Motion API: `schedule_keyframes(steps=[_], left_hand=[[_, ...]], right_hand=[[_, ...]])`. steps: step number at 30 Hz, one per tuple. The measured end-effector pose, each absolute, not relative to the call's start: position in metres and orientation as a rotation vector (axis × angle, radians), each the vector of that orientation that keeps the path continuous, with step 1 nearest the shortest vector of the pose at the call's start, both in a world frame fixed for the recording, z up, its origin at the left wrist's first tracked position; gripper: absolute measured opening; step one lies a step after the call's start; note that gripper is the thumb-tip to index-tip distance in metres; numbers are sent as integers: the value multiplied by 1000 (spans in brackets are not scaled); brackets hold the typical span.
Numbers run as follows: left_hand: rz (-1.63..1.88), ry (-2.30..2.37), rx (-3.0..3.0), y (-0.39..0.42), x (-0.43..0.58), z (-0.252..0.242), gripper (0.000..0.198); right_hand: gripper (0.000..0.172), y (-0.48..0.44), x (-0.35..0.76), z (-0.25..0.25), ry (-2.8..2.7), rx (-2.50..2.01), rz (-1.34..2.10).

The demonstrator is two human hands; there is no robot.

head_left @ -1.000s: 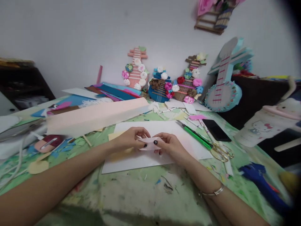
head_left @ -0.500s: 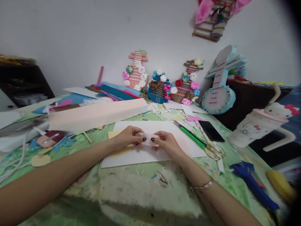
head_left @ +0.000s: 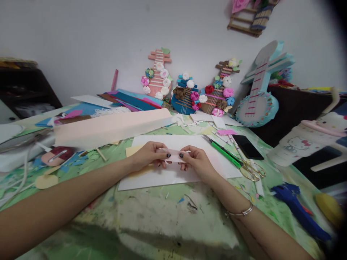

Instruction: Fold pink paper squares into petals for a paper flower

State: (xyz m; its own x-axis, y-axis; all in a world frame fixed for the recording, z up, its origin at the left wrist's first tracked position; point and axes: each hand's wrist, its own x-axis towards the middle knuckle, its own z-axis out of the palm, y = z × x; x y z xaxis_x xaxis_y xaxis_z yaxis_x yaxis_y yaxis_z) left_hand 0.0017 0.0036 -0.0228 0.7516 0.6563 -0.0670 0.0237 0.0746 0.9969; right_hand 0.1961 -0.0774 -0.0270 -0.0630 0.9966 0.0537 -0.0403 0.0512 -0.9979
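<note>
A small pale pink paper piece [head_left: 173, 155] is pinched at both ends between my hands, just above a white sheet [head_left: 168, 177] on the green table. My left hand [head_left: 150, 155] grips its left end with thumb and fingers closed. My right hand [head_left: 196, 162] grips its right end the same way. The thumbs, with dark nails, nearly meet at the middle of the piece.
Green-handled scissors [head_left: 230, 159] and a black phone [head_left: 248, 147] lie right of the sheet. A long pale pink folded sheet [head_left: 114, 126] lies behind it. Decorated paper guitars [head_left: 187, 95] lean on the wall. A blue glue gun [head_left: 298, 207] and a cartoon-cat cup [head_left: 303, 142] are at right.
My hands have pressed the pink piece flatter and brought the thumbs closer together. The camera view shifted slightly; the hands stay over the white sheet.
</note>
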Motion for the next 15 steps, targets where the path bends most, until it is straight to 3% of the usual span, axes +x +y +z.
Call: schedule_keyframes(steps=[5,15], left_hand=[[585,517,1350,6,-1,-26,28],[633,417,1258,7,-2,-27,19]], right_hand=[[21,-79,198,-25,-1141,-974,1261],[17,-80,199,-26,-1000,-896,1343]])
